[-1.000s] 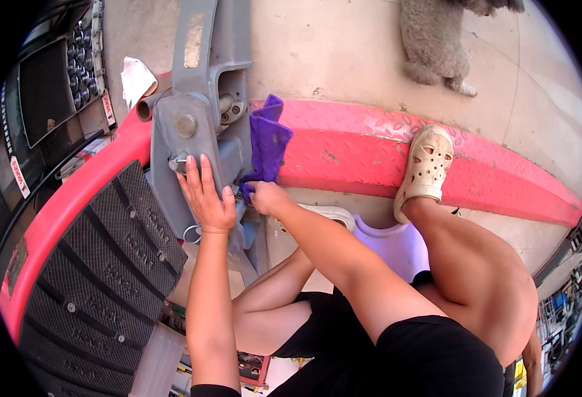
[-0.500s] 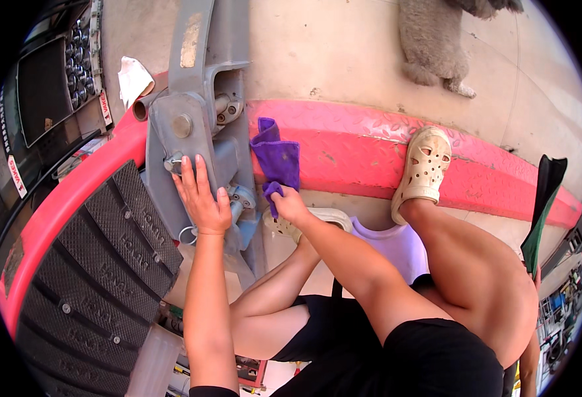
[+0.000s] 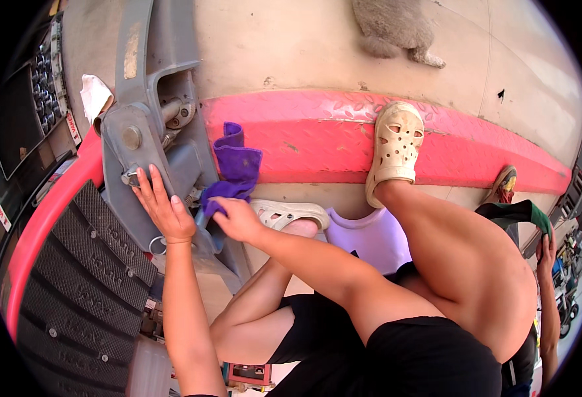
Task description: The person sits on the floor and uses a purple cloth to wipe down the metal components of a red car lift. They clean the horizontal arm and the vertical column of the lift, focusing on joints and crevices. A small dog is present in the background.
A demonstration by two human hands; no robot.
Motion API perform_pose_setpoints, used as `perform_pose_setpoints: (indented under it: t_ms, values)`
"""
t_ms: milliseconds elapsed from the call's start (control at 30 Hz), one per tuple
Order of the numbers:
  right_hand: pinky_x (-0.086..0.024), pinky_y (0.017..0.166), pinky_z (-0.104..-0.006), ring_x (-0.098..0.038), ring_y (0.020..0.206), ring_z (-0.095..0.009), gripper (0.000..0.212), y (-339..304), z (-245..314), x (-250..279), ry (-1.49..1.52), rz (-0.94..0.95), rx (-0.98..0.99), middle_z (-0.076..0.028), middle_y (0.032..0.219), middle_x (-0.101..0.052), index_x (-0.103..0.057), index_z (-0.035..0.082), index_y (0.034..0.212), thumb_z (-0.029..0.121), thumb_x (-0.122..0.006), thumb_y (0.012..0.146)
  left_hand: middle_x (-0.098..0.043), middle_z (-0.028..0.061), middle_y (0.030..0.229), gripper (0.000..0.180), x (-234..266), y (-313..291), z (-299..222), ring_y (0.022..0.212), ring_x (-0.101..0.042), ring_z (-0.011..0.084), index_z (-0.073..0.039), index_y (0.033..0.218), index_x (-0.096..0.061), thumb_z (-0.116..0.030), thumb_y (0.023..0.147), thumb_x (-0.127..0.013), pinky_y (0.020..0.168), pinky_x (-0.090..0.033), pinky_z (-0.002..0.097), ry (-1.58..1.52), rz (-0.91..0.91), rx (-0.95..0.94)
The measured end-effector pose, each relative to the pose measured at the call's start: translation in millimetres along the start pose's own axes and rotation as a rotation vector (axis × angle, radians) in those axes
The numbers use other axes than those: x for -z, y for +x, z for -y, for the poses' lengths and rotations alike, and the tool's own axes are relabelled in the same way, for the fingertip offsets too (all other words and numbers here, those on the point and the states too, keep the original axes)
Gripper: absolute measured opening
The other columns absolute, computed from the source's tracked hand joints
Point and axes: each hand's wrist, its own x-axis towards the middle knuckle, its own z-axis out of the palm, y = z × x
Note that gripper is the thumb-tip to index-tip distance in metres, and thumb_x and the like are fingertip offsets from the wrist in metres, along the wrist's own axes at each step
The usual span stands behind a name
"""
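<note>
My left hand (image 3: 165,208) lies open with its fingers stretched along the side of a grey metal arm bracket (image 3: 120,135). Its fingertips are beside a small bolt (image 3: 131,177). A purple cloth (image 3: 239,162) is bunched in my right hand (image 3: 238,220), and part of it hangs loose away from me. That hand presses the cloth in at the right side of the bracket, near its lower joint; the fingertips are partly hidden by the fabric. A metal ring (image 3: 157,245) hangs below my left hand.
A red tread-plate beam (image 3: 304,149) runs rightward, my cream clog (image 3: 400,135) on it. Black ribbed pads (image 3: 73,291) lie left. Near my legs is a lavender plastic piece (image 3: 370,241). A grey furry animal (image 3: 397,30) is beyond. At right, another person's hand (image 3: 547,250) holds green-black material (image 3: 526,212).
My right hand has brought the purple cloth leftward against the bracket. My left hand stays on the metal. The other person's hand and shoe now show at right, and the view has shifted.
</note>
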Motion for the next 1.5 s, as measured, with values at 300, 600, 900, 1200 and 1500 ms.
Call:
perform_pose_setpoints:
  t_ms: [300, 600, 900, 1200, 1500]
  values:
    - [-0.054, 0.087, -0.0451, -0.068, 0.103, -0.034, 0.032, 56, -1, 3, -0.493, 0.59, -0.023, -0.015, 0.108, -0.072, -0.07, 0.019, 0.118, 0.024, -0.06, 0.088, -0.032, 0.0254, 0.158, 0.067, -3, -1, 2, 0.148, -0.027, 0.0409, 0.001, 0.151, -0.039, -0.033, 0.093, -0.034, 0.121, -0.011, 0.0561, 0.021, 0.01, -0.013]
    - [-0.048, 0.093, -0.0446, -0.059, 0.106, -0.033, 0.027, 16, 2, 25, -0.366, -0.083, -0.027, -0.016, 0.101, -0.066, -0.071, 0.002, 0.099, 0.023, -0.064, 0.085, -0.029, 0.0262, 0.159, 0.067, 2, -5, 6, 0.149, -0.024, 0.0409, 0.002, 0.152, -0.037, -0.034, 0.096, -0.033, 0.122, -0.01, 0.0554, 0.039, 0.038, 0.001]
    - [-0.048, 0.087, -0.0358, -0.065, 0.096, -0.025, 0.027, 39, 16, -46, 0.54, 0.056, -0.425, -0.015, 0.103, -0.071, -0.067, -0.001, 0.113, 0.015, -0.054, 0.096, -0.033, 0.0242, 0.157, 0.065, 2, -1, 5, 0.146, -0.03, 0.0403, -0.002, 0.151, -0.04, -0.035, 0.095, -0.036, 0.12, -0.015, 0.0567, 0.042, 0.013, 0.003]
    - [-0.047, 0.085, -0.0327, -0.061, 0.094, -0.021, 0.03, 33, 14, -48, 0.663, 0.311, -0.451, -0.01, 0.1, -0.069, -0.068, -0.003, 0.107, 0.007, -0.055, 0.083, -0.034, 0.0206, 0.158, 0.065, 9, -4, 6, 0.146, -0.032, 0.0384, -0.004, 0.152, -0.041, -0.033, 0.094, -0.037, 0.121, -0.016, 0.0547, 0.074, 0.007, 0.007]
    - [-0.049, 0.079, -0.041, -0.064, 0.088, -0.033, 0.02, 53, 30, 27, 0.293, -0.4, -0.008, -0.019, 0.092, -0.067, -0.066, 0.0, 0.099, 0.014, -0.057, 0.088, -0.035, 0.0212, 0.157, 0.065, 8, -1, 1, 0.146, -0.031, 0.0377, -0.004, 0.151, -0.041, -0.028, 0.091, -0.042, 0.122, -0.016, 0.0536, 0.044, 0.014, 0.001]
